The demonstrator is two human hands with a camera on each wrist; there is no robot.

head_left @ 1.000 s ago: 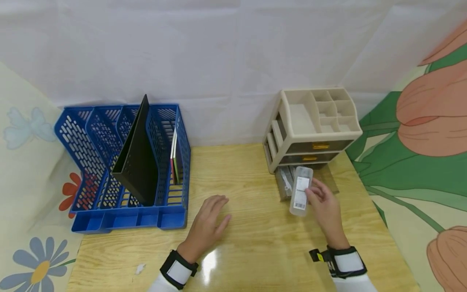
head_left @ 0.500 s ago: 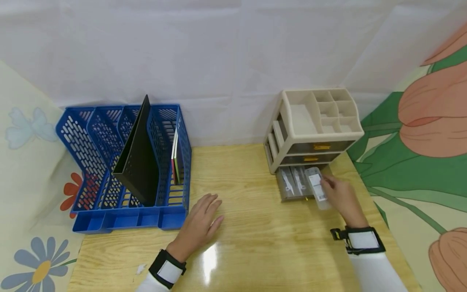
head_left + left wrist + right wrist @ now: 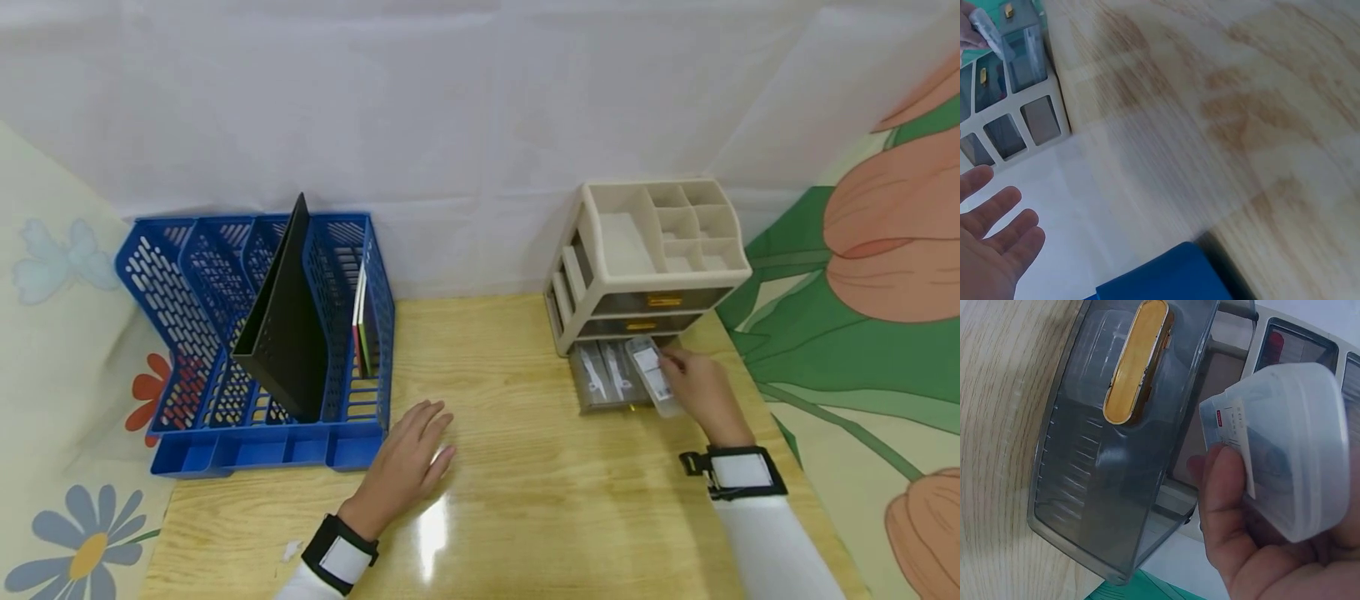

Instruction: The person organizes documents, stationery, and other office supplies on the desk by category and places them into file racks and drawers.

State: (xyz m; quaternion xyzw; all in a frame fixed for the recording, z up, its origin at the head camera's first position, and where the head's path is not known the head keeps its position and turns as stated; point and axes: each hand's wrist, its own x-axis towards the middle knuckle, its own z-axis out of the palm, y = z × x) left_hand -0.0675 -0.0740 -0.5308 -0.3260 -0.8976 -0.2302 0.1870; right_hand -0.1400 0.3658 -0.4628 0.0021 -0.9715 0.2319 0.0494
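Observation:
My right hand pinches a clear plastic case with a white printed label. It tilts over the right part of the pulled-out bottom drawer of a beige desktop organizer. Two slim pale items in clear packs lie in the drawer's left part. In the right wrist view, thumb and fingers grip the case beside the smoky drawer front with its gold handle. My left hand has its fingers extended over the wooden table, by the front right corner of a blue file rack; it holds nothing.
A black folder leans in the blue rack, and thin booklets stand in its right slot. The organizer's two upper drawers are closed. A white sheet hangs behind the table. A small white scrap lies front left.
My right hand has carried the case to the right and then slightly back over the drawer, tilting it the other way. My left hand has drawn back a little to the left.

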